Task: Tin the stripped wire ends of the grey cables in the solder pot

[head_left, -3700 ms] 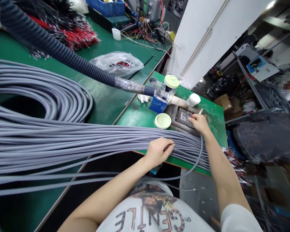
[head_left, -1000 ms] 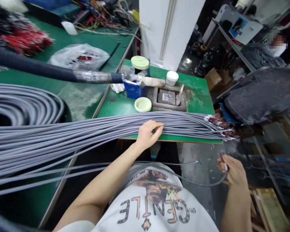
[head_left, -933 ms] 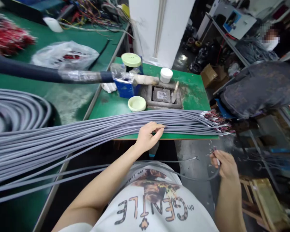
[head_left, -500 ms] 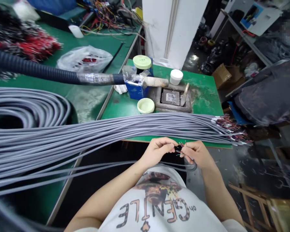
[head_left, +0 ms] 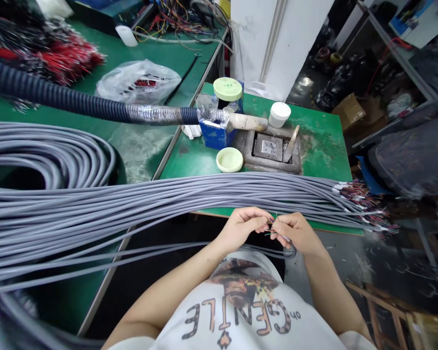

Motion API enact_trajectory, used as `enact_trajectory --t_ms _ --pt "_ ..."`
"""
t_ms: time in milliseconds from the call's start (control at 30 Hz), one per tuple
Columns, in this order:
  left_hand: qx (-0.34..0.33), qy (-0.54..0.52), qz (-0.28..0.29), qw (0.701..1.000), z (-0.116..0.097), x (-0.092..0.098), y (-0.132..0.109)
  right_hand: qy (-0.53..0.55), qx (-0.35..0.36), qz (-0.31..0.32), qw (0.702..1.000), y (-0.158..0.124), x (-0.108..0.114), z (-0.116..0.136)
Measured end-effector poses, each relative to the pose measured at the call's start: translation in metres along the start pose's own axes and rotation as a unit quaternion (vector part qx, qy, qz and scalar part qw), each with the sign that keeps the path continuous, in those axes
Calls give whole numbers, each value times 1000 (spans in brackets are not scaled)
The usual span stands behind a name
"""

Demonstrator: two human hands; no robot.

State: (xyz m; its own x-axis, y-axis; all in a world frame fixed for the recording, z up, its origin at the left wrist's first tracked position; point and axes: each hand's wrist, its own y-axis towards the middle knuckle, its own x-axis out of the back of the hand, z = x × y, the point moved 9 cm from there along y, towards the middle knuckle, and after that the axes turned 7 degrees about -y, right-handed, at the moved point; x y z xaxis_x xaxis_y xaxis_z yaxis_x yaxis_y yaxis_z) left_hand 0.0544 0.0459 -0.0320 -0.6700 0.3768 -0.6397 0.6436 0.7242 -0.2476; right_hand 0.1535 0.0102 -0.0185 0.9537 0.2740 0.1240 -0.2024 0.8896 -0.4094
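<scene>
My left hand [head_left: 243, 228] and my right hand [head_left: 296, 232] meet just below the table's front edge. Between them they pinch the stripped end of one grey cable [head_left: 290, 253], whose thin coloured wires [head_left: 274, 227] fan out from the fingers. That cable sags in a small loop under my right hand. A thick bundle of long grey cables [head_left: 190, 194] lies across the green workbench [head_left: 324, 146] just above my hands, its stripped, coloured ends [head_left: 361, 204] hanging past the right edge. The fingers hide the exact cable tip.
A grey cable coil [head_left: 51, 155] lies at left. A ribbed black hose [head_left: 51, 95] runs to a taped nozzle over a blue box [head_left: 212, 135]. A metal block [head_left: 268, 147], pale green lid [head_left: 229, 159] and white jar [head_left: 279, 114] stand on the bench.
My left hand has left the bundle, and my right hand has come in from the lower right. Both now hold the cable end together at my front; the view has shifted slightly.
</scene>
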Motion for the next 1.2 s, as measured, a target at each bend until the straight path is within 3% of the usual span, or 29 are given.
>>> enact_trajectory --t_ms 567,667,733,800,867,900,967,1000,1033,1067,1100,1167,1200 --pt "15 -10 -8 1000 6 3 5 53 -15 20 998 8 -4 -6" --pt "-12 41 -19 999 -7 9 2 37 -24 -31 999 -9 17 -15" --pt "-53 117 -44 991 -24 18 -3 23 -37 -108 993 -35 50 -34" --pt "-123 237 -66 961 -46 25 -9 11 -74 -197 978 -74 91 -66" --pt "-203 366 -57 907 -63 22 -14 -64 -136 -279 948 -120 133 -104" --pt "-236 422 -37 875 -66 15 -15 -140 -180 -312 922 -143 152 -122" --pt "-272 517 20 811 -58 -4 -12 -302 -270 -391 826 -187 182 -147" --pt "-277 560 47 780 -49 -14 -10 -352 -285 -417 788 -200 188 -152" --pt "-275 604 68 745 -38 -24 -6 -370 -282 -422 778 -204 185 -157" --pt "-269 646 79 711 -28 -33 -3 -361 -267 -412 793 -200 176 -161" --pt "-261 681 80 680 -19 -40 1 -326 -242 -383 830 -189 160 -164" --pt "-249 727 77 635 -4 -53 7 -213 -194 -278 916 -152 112 -163" --pt "-243 742 75 620 1 -57 9 -161 -181 -217 945 -132 83 -159"
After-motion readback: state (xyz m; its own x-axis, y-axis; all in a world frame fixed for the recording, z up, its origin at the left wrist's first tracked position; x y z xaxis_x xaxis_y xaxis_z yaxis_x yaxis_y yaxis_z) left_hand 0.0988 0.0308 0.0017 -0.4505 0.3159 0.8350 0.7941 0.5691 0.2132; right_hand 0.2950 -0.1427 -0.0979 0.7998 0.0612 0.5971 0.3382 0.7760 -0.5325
